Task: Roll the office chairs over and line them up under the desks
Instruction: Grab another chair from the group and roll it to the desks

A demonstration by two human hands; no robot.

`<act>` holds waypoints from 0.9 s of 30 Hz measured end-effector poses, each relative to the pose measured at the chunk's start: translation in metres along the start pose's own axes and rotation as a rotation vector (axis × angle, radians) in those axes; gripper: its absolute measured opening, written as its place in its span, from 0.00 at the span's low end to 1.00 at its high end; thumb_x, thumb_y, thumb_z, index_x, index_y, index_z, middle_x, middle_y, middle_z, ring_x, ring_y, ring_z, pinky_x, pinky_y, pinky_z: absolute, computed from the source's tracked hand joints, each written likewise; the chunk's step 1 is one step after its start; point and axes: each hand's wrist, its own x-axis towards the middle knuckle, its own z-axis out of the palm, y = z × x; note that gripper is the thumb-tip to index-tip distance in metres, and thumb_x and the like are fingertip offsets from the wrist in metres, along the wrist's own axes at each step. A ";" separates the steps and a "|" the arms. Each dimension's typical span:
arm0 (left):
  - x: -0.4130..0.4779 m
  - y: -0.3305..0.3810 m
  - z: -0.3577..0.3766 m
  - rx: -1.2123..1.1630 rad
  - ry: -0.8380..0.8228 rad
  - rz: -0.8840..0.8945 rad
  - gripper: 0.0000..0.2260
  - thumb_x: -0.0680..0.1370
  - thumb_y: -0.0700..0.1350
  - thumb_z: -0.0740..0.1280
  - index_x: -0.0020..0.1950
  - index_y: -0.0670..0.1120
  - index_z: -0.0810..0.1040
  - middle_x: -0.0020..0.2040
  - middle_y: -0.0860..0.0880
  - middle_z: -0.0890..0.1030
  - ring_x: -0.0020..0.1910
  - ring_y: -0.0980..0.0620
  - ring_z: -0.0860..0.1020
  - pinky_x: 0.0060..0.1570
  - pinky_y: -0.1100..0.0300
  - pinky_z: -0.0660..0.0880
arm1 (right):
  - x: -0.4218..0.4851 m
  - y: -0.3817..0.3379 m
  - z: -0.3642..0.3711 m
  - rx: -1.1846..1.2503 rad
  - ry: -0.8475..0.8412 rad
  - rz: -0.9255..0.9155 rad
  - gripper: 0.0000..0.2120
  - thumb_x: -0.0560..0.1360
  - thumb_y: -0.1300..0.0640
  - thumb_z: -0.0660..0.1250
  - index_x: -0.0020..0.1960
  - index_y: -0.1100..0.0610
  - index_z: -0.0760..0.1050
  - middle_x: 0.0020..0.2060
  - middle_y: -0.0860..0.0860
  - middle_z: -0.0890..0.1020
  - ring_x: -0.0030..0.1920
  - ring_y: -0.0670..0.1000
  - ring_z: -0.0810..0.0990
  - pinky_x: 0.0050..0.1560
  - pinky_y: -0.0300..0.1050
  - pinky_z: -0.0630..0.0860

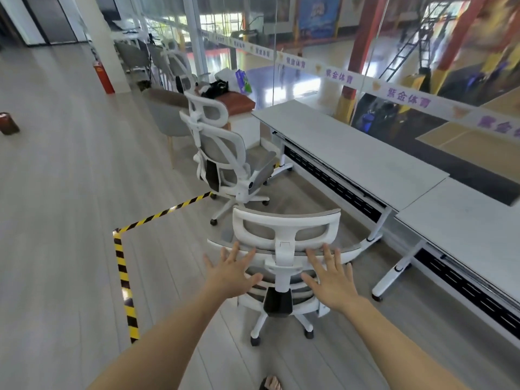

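Spread hands near chair, beside grey desks.

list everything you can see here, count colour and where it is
near office chair: 1, white frame with grey mesh, just in front of the hands, back toward the camera
far office chair: 1, white and grey, further on, beside the end of the first desk
desks: 2 in a row, pale grey tops on white legs, along the glass wall on the right
grey chairs: several, in a row beyond the far office chair
fire extinguisher: 1, red, against the white column
floor tape: 1 corner, yellow and black, left of the near chair
bags: a dark and white heap on a brown-topped cabinet
left hand: open, fingers spread at the chair back
right hand: open, fingers spread at the chair back
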 end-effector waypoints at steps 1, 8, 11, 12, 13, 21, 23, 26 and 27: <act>0.016 -0.003 -0.011 0.012 -0.012 -0.007 0.36 0.77 0.77 0.48 0.82 0.68 0.39 0.85 0.51 0.37 0.84 0.40 0.40 0.72 0.22 0.37 | 0.016 -0.002 -0.007 -0.005 0.000 -0.005 0.34 0.79 0.26 0.43 0.80 0.33 0.33 0.77 0.46 0.25 0.77 0.55 0.23 0.79 0.67 0.36; 0.123 -0.024 -0.071 0.041 -0.027 -0.051 0.36 0.77 0.76 0.49 0.82 0.69 0.43 0.86 0.52 0.40 0.84 0.44 0.41 0.72 0.23 0.36 | 0.134 -0.018 -0.048 -0.029 -0.008 0.000 0.33 0.79 0.27 0.41 0.79 0.33 0.32 0.78 0.48 0.26 0.78 0.56 0.25 0.78 0.69 0.37; 0.152 -0.035 -0.087 0.080 -0.031 -0.050 0.36 0.76 0.77 0.48 0.82 0.69 0.41 0.86 0.52 0.39 0.84 0.43 0.40 0.71 0.23 0.35 | 0.165 -0.029 -0.061 -0.037 -0.022 0.011 0.33 0.79 0.27 0.42 0.79 0.33 0.31 0.77 0.48 0.25 0.78 0.56 0.25 0.78 0.68 0.37; 0.160 -0.039 -0.092 0.086 -0.033 -0.049 0.36 0.76 0.77 0.49 0.82 0.70 0.41 0.86 0.52 0.39 0.84 0.42 0.40 0.71 0.22 0.35 | 0.174 -0.032 -0.064 -0.038 -0.026 0.014 0.33 0.79 0.27 0.42 0.79 0.33 0.31 0.77 0.48 0.25 0.79 0.56 0.26 0.79 0.68 0.37; 0.168 -0.042 -0.097 0.090 -0.036 -0.050 0.36 0.76 0.77 0.49 0.82 0.70 0.41 0.86 0.52 0.39 0.84 0.42 0.40 0.71 0.22 0.35 | 0.181 -0.036 -0.067 -0.037 -0.032 0.015 0.33 0.80 0.27 0.42 0.79 0.33 0.31 0.77 0.48 0.26 0.79 0.56 0.26 0.79 0.68 0.38; 0.177 -0.043 -0.127 -0.072 0.107 0.012 0.27 0.83 0.63 0.55 0.81 0.57 0.63 0.84 0.47 0.58 0.83 0.41 0.54 0.75 0.30 0.53 | 0.177 -0.069 -0.085 -0.057 0.136 0.083 0.28 0.83 0.39 0.54 0.81 0.46 0.60 0.82 0.55 0.58 0.81 0.57 0.56 0.78 0.59 0.58; 0.166 -0.035 -0.125 -0.009 0.226 0.125 0.24 0.82 0.59 0.57 0.76 0.53 0.69 0.79 0.47 0.67 0.79 0.43 0.62 0.72 0.36 0.62 | 0.151 -0.075 -0.084 -0.010 0.187 0.146 0.24 0.83 0.42 0.56 0.77 0.49 0.68 0.79 0.54 0.64 0.78 0.56 0.62 0.75 0.56 0.63; 0.151 -0.007 -0.119 0.058 0.243 0.310 0.23 0.83 0.58 0.58 0.76 0.51 0.68 0.78 0.48 0.68 0.78 0.43 0.63 0.71 0.41 0.64 | 0.098 -0.074 -0.077 -0.024 0.286 0.234 0.21 0.82 0.45 0.59 0.72 0.50 0.73 0.74 0.52 0.69 0.74 0.56 0.65 0.70 0.55 0.68; 0.144 0.007 -0.118 0.056 0.225 0.378 0.23 0.84 0.57 0.58 0.76 0.51 0.68 0.77 0.47 0.69 0.77 0.44 0.65 0.71 0.42 0.65 | 0.079 -0.070 -0.076 -0.041 0.317 0.280 0.20 0.81 0.46 0.60 0.70 0.51 0.74 0.73 0.53 0.70 0.74 0.56 0.64 0.69 0.55 0.68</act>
